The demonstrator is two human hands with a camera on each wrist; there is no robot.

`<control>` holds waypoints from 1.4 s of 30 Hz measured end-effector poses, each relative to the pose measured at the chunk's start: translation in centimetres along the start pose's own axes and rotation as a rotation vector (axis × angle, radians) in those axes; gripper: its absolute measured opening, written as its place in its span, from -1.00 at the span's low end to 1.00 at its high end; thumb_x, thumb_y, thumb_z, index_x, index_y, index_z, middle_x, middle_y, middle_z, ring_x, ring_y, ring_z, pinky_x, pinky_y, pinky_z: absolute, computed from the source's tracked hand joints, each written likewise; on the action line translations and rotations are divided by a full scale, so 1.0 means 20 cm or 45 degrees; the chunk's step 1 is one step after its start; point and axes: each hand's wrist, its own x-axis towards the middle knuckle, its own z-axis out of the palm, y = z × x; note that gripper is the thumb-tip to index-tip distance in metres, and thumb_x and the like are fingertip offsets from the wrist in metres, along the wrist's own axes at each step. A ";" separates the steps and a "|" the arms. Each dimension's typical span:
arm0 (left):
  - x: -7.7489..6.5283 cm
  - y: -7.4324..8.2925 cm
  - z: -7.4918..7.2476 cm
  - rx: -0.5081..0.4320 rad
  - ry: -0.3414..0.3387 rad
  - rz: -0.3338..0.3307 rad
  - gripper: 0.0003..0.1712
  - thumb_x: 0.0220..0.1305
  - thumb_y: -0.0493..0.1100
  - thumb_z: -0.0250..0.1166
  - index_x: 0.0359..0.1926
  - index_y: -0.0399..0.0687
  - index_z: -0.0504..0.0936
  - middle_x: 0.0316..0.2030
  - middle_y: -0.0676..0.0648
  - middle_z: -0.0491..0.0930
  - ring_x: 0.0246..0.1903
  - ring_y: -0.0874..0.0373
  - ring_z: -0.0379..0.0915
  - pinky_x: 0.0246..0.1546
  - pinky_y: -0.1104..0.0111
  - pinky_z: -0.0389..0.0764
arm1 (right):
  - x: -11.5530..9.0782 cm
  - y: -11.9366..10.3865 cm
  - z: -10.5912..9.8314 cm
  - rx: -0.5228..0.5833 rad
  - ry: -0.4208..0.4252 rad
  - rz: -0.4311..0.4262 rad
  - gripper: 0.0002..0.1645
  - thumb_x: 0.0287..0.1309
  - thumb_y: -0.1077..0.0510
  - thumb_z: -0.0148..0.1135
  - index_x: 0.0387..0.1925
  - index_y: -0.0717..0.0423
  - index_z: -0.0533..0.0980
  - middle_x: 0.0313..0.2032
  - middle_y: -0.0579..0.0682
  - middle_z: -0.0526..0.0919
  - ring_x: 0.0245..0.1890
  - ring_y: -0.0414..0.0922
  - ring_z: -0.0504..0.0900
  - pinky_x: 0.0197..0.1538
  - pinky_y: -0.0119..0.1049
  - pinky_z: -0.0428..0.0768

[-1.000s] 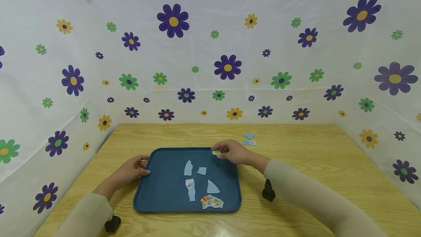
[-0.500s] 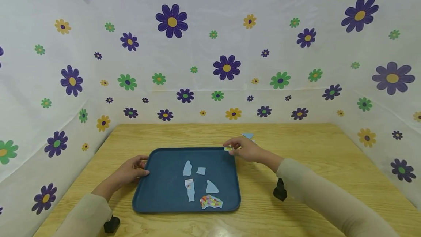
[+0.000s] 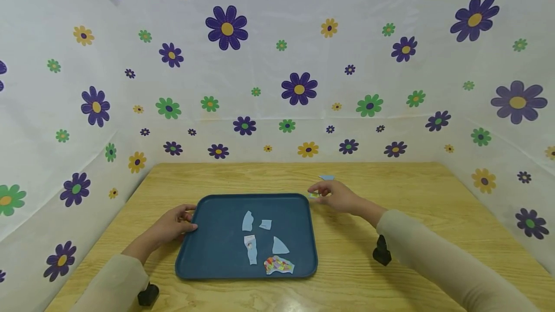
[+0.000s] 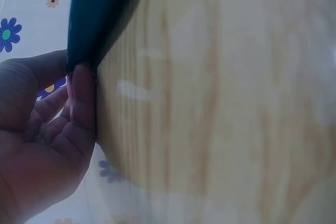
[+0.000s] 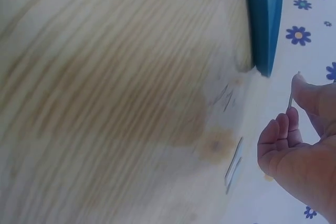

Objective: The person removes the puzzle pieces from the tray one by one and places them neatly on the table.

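Observation:
In the head view my left hand (image 3: 173, 223) grips the left rim of a dark blue tray (image 3: 208, 254). The left wrist view shows the thumb and fingers pinching the tray edge (image 4: 86, 24). My right hand (image 3: 336, 197) is just past the tray's back right corner, pinching a small paper piece (image 3: 314, 195) with yellow and green print. That piece appears edge-on as a thin paper (image 5: 290, 98) between thumb and fingertips in the right wrist view. On the tray lie several cut paper pieces, among them a multicoloured piece (image 3: 279, 265), a light blue triangle (image 3: 280, 245) and a long printed strip (image 3: 251, 250).
Behind the right hand, a light blue paper piece (image 3: 327, 177) lies on the wooden table (image 3: 390, 182). White flowered cloth (image 3: 269, 61) encloses the table at the back and sides. A black wrist device (image 3: 381, 250) hangs below the right sleeve.
My right hand has moved rightward with the small printed piece, from over the tray's back right corner to just outside it. The left hand and tray stay in place.

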 end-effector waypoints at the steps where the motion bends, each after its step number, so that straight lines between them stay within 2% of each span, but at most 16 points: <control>1: 0.00 0.00 0.00 0.001 0.000 -0.001 -0.31 0.26 -0.33 0.30 0.35 -0.35 0.24 -0.17 -0.19 0.40 -0.25 0.01 0.42 -0.33 0.20 0.55 | 0.00 0.01 -0.01 -0.002 0.002 0.000 -0.67 0.25 0.31 0.23 0.05 0.23 0.58 -0.22 0.01 0.53 -0.18 -0.03 0.47 -0.09 -0.10 0.47; 13: 0.00 0.00 0.00 -0.002 -0.008 -0.007 -0.30 0.28 -0.32 0.29 0.36 -0.36 0.22 -0.16 -0.19 0.42 -0.25 0.02 0.46 -0.33 0.19 0.57 | 0.00 0.13 -0.05 0.022 0.023 0.062 -0.70 0.24 0.34 0.23 0.02 0.21 0.60 -0.24 0.02 0.52 -0.24 -0.05 0.42 -0.17 -0.16 0.43; 23: -0.01 0.01 0.00 0.001 0.001 -0.012 -0.31 0.27 -0.33 0.29 0.36 -0.36 0.23 -0.17 -0.19 0.41 -0.26 0.02 0.46 -0.33 0.19 0.56 | -0.01 0.20 -0.08 0.010 0.010 0.048 -0.67 0.23 0.37 0.23 0.04 0.29 0.58 -0.20 0.07 0.51 -0.27 -0.04 0.34 -0.18 -0.16 0.36; 30: 0.00 0.01 0.01 0.004 0.002 -0.010 -0.31 0.27 -0.33 0.29 0.35 -0.37 0.24 -0.18 -0.19 0.41 -0.27 0.02 0.45 -0.33 0.20 0.56 | -0.01 0.23 -0.09 0.018 0.000 0.059 -0.68 0.22 0.40 0.22 0.02 0.30 0.58 -0.34 0.02 0.43 -0.36 -0.08 0.30 -0.27 -0.18 0.30; 42: 0.00 0.00 0.00 0.002 -0.001 -0.009 -0.32 0.27 -0.33 0.29 0.35 -0.36 0.24 -0.18 -0.19 0.42 -0.28 0.02 0.44 -0.34 0.19 0.56 | 0.00 0.26 -0.09 -0.037 -0.002 0.066 -0.69 0.20 0.41 0.23 -0.01 0.28 0.60 -0.41 -0.01 0.38 -0.37 -0.08 0.29 -0.25 -0.17 0.28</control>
